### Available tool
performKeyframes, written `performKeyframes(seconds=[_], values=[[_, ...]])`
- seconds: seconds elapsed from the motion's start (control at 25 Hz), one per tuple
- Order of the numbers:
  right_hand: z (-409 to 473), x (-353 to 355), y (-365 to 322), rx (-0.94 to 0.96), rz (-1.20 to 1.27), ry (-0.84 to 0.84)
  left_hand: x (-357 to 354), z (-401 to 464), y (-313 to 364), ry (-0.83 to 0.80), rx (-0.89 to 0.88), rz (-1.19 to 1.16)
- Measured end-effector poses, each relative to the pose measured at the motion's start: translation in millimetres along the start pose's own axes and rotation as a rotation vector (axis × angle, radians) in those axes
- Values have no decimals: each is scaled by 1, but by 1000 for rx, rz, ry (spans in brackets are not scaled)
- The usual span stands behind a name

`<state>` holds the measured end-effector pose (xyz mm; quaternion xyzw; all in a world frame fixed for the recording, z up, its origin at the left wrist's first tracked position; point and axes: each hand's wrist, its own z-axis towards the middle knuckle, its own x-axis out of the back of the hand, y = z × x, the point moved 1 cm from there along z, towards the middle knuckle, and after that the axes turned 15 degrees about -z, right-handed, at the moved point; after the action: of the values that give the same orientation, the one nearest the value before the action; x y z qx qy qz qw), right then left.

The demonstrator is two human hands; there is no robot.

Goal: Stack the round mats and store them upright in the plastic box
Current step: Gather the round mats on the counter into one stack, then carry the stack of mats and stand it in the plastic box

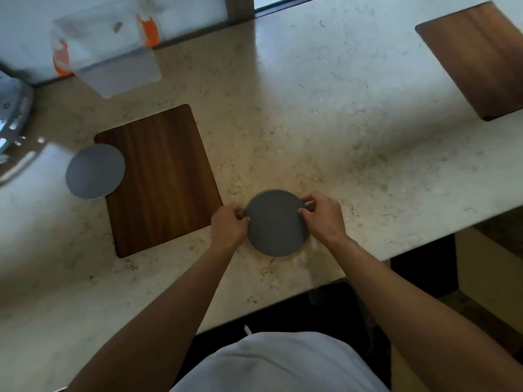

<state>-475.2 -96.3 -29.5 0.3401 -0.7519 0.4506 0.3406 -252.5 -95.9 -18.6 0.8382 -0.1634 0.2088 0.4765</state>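
Dark grey round mat [276, 223] lies flat on the pale speckled counter [339, 123], near its front edge. Matte top, thin; a paler rim peeks out along its far and lower left edges, so more than one mat may be stacked there, count not readable. Left hand [228, 225] pinches the left edge of the mat, fingers curled in. Right hand [322, 216] pinches the right edge, thumb on top.

Second round mat [95, 171], lighter grey, lies flat well to the left, overlapping the left edge of a dark wooden board [161, 179] and partly on the counter.

Clear plastic box [107, 49] with orange clips sits at the far left against the wall, blurred; contents not readable. Another wooden board [478, 58] far right.
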Motion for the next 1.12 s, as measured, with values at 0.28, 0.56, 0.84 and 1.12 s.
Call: performKeyframes(seconds=[0.28,0.56,0.84,1.12], values=[[-15,-10,0,92,-197,47,-14,-15,5,59,-143,209],[-7,-5,-3,-39,-102,-18,-21,-8,7,95,93,112],[-10,-5,-5,-65,100,-47,-16,-7,0,77,204,-175],[-1,-15,-59,111,83,-100,38,-2,-23,117,272,-346]])
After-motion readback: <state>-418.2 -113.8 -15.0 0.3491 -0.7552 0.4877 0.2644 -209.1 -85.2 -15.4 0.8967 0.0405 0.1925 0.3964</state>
